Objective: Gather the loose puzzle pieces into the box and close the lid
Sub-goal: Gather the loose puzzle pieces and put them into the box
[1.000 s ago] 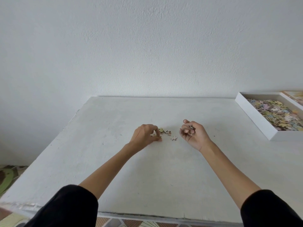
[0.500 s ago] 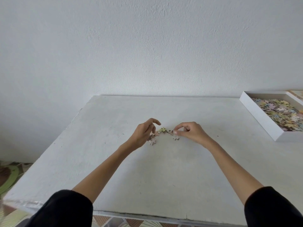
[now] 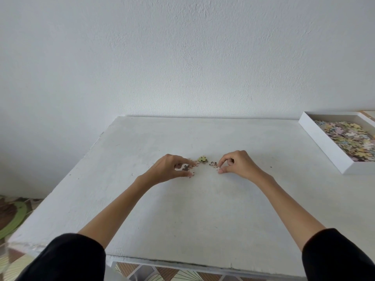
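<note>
A few loose puzzle pieces lie mid-table: a yellow-green piece, a brown piece and a small cluster of pieces. My left hand curls over that cluster, with thumb and forefinger closing on it from both sides. My right hand rests on the table to the right, its thumb and forefinger pinching a small pale piece. The white puzzle box stands open at the far right, with several pastel pieces inside. A tan edge behind it may be the lid.
The white table stands against a white wall; its front edge is near my sleeves and its left edge runs diagonally. Patterned floor shows at the lower left. The box reaches past the right edge of the view.
My right hand turned palm-down and came to the table, pinching a piece. My left hand opened over several pieces and has curled around them again. The camera view shifted slightly left.
</note>
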A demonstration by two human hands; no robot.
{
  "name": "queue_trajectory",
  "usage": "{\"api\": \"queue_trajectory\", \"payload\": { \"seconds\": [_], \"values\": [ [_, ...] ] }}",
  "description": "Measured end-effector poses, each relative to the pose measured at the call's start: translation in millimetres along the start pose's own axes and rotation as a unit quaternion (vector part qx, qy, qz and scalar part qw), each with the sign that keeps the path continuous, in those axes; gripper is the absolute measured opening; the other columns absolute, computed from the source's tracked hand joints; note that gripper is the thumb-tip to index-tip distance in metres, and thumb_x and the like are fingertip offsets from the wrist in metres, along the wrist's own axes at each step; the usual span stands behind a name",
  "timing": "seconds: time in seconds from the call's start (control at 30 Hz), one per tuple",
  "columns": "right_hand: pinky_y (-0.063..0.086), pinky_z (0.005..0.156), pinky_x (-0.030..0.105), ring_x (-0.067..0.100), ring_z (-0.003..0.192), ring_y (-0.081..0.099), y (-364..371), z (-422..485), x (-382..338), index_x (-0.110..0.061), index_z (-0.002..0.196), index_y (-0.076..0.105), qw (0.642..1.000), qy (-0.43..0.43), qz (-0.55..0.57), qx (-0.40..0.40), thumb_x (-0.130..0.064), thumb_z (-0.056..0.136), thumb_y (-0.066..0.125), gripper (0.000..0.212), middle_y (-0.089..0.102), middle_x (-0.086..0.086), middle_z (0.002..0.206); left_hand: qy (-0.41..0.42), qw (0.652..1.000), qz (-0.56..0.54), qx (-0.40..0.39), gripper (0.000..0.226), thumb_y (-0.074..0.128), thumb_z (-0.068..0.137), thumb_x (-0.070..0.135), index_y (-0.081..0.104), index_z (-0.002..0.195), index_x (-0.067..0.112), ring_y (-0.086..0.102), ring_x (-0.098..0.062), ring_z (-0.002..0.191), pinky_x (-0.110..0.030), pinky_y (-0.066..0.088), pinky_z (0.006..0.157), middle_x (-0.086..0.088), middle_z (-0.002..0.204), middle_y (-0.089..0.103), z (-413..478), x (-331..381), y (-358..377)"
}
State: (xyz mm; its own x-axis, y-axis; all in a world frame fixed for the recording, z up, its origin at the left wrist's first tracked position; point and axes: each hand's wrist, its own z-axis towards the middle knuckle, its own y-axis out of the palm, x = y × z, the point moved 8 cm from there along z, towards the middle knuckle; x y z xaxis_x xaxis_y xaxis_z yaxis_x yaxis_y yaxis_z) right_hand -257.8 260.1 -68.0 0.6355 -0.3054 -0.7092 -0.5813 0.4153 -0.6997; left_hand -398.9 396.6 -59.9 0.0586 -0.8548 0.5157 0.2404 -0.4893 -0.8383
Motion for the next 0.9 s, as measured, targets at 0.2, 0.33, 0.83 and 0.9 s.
{"api": "queue_trajectory", "payload": {
  "seconds": [0.2,0.33,0.83,0.9],
  "values": [
    [0.023,0.046,0.017,0.009,0.048,0.028,5.2,-3.8,-0.3,-0.016,0.077,0.046,0.991,0.034,0.109,-0.068,-0.018,0.090,0.057,0.017,0.038,-0.003,0.060,-0.006,0.999,0.026,-0.029,0.030,0.073,0.075,0.032,0.070,0.105,0.025,0.042,-0.002,0.055,-0.015,0.024,0.049,0.020,0.058,0.044,-1.8,5.1,1.5],
    [0.020,0.038,0.015,0.005,0.043,0.024,8.7,-7.8,-0.1,-0.016,0.103,0.054,0.949,0.063,0.305,-0.055,-0.010,0.094,0.048,0.013,0.039,-0.003,0.058,-0.014,0.999,0.009,-0.045,0.027,0.076,0.074,0.027,0.070,0.097,0.016,0.043,0.000,0.052,-0.012,0.028,0.049,0.018,0.055,0.043,-0.1,8.3,2.1],
    [0.017,0.032,0.017,0.006,0.034,0.023,9.9,-11.4,13.7,-0.013,0.061,0.046,0.899,0.210,0.382,0.040,-0.018,0.086,0.042,0.026,0.034,-0.001,0.051,-0.042,0.997,-0.055,-0.040,0.012,0.028,0.099,0.008,0.040,0.102,0.010,0.038,-0.016,0.056,-0.021,0.034,0.056,-0.007,0.067,0.049,0.2,3.7,7.5],
    [0.021,0.040,0.015,0.006,0.038,0.026,-2.9,-11.1,2.5,-0.017,0.070,0.063,0.978,0.124,0.147,0.075,-0.027,0.085,0.060,0.018,0.033,-0.004,0.050,-0.048,0.996,-0.065,-0.025,0.024,0.026,0.099,0.006,0.048,0.107,0.009,0.043,-0.010,0.061,-0.015,0.036,0.059,-0.006,0.073,0.053,2.7,2.2,5.6]
  ]
}}
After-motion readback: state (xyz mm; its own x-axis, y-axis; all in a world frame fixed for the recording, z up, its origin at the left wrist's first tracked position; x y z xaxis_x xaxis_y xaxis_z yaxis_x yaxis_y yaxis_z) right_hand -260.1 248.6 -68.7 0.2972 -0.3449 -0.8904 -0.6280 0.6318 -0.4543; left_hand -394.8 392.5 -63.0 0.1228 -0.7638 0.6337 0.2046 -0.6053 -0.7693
